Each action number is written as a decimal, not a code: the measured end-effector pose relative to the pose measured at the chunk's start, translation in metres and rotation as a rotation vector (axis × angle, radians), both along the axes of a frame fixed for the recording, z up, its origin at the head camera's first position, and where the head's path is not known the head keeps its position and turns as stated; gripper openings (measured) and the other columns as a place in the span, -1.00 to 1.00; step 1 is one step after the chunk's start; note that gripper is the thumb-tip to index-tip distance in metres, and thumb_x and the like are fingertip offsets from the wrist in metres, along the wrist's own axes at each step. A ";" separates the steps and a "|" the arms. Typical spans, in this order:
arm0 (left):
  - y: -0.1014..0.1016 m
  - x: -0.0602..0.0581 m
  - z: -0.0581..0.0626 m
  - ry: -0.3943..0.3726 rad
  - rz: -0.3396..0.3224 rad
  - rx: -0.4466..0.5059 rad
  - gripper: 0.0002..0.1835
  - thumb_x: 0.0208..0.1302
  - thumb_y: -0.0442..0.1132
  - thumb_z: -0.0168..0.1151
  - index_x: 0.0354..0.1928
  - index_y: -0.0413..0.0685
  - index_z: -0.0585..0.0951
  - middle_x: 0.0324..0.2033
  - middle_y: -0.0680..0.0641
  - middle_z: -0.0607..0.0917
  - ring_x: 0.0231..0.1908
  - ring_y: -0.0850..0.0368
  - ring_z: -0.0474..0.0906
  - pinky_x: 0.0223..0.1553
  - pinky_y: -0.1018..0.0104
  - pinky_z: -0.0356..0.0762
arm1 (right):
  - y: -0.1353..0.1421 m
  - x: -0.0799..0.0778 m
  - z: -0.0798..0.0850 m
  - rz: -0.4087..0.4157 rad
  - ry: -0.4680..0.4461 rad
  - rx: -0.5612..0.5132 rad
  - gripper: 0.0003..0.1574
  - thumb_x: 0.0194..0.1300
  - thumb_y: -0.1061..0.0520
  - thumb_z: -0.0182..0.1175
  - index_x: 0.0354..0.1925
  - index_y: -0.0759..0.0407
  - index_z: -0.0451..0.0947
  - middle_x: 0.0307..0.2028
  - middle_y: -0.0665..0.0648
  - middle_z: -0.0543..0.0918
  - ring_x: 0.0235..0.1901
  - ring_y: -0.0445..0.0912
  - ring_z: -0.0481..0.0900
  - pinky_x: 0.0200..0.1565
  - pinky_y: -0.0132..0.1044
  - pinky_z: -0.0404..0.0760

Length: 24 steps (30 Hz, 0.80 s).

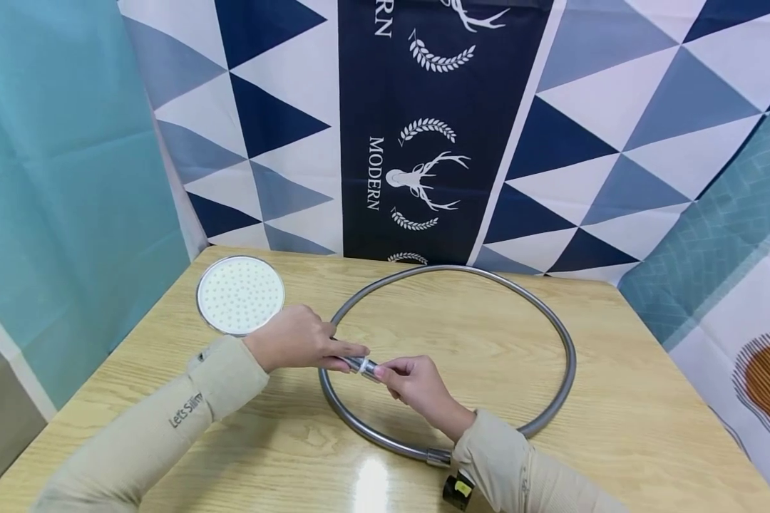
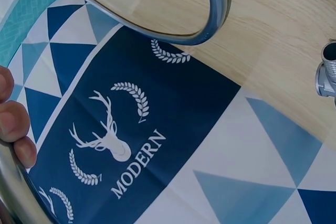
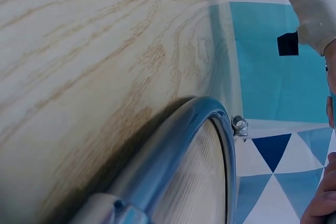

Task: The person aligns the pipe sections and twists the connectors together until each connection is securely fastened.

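Note:
A grey metal shower hose [image 1: 571,349] lies in a wide loop on the table. My left hand [image 1: 301,338] grips one end of it, lifted over the loop's left side. My right hand [image 1: 420,388] pinches the tip of the metal end fitting [image 1: 353,362], where a white ring shows. The hose's other end has a metal connector [image 1: 438,457], lying close to my right forearm. Left fingers [image 2: 13,124] curl by the hose at the edge of the left wrist view. In the right wrist view, right-hand fingers [image 3: 323,198] are partly cut off.
A round white shower head [image 1: 240,296] with a chrome rim lies at the table's back left. A small metal fitting [image 2: 329,69] stands on the wood, mostly hidden behind my left wrist in the head view. Patterned cloth [image 1: 282,114] hangs behind the wooden table [image 1: 629,399].

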<state>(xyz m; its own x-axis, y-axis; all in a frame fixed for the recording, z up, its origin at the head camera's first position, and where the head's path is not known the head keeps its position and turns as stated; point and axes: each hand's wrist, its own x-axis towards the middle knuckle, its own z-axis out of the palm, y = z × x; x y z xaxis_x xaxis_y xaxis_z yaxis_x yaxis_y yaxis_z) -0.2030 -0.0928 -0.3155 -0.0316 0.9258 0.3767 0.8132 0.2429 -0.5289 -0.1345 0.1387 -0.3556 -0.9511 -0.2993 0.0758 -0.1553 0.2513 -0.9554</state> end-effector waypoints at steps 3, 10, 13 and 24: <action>0.000 0.000 -0.002 0.001 0.002 -0.011 -0.67 0.29 0.25 0.10 -0.02 0.39 0.61 -0.80 0.15 0.37 -0.81 0.32 0.07 -0.76 0.48 0.08 | 0.001 0.000 -0.001 0.014 -0.005 0.005 -0.71 0.33 0.25 0.18 -0.29 0.55 0.62 -0.74 0.01 0.35 -0.73 -0.24 0.19 -0.63 -0.41 0.16; 0.000 -0.002 -0.003 0.004 0.009 -0.009 -0.67 0.29 0.24 0.11 -0.02 0.36 0.60 -0.81 0.14 0.36 -0.79 0.32 0.02 -0.76 0.48 0.10 | -0.004 0.000 -0.005 -0.042 -0.010 -0.021 -0.75 0.33 0.26 0.17 -0.19 0.51 0.52 -0.72 0.01 0.40 -0.73 -0.25 0.23 -0.64 -0.42 0.19; -0.001 -0.004 -0.006 -0.001 0.008 -0.004 -0.68 0.31 0.23 0.09 -0.03 0.36 0.60 -0.81 0.14 0.35 -0.80 0.32 0.04 -0.76 0.48 0.10 | -0.006 0.000 -0.008 -0.081 -0.024 -0.053 -0.80 0.29 0.29 0.20 -0.20 0.46 0.48 -0.72 0.03 0.44 -0.74 -0.24 0.24 -0.66 -0.43 0.19; -0.003 -0.011 -0.009 -0.018 -0.015 0.019 -0.67 0.25 0.22 0.17 -0.03 0.32 0.59 -0.78 0.12 0.38 -0.81 0.29 0.11 -0.77 0.46 0.14 | -0.007 -0.006 -0.012 -0.126 0.061 -0.013 -0.84 0.14 0.32 0.34 -0.37 0.47 0.62 -0.60 0.15 0.60 -0.68 -0.26 0.35 -0.62 -0.46 0.29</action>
<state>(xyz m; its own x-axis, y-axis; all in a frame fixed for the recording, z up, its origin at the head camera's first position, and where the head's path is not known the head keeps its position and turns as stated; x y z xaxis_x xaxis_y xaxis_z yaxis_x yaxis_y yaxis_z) -0.2141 -0.0958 -0.3248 -0.0251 0.9187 0.3941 0.8263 0.2410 -0.5091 -0.1406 0.1319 -0.3672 -0.9747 -0.1760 0.1379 -0.1812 0.2602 -0.9484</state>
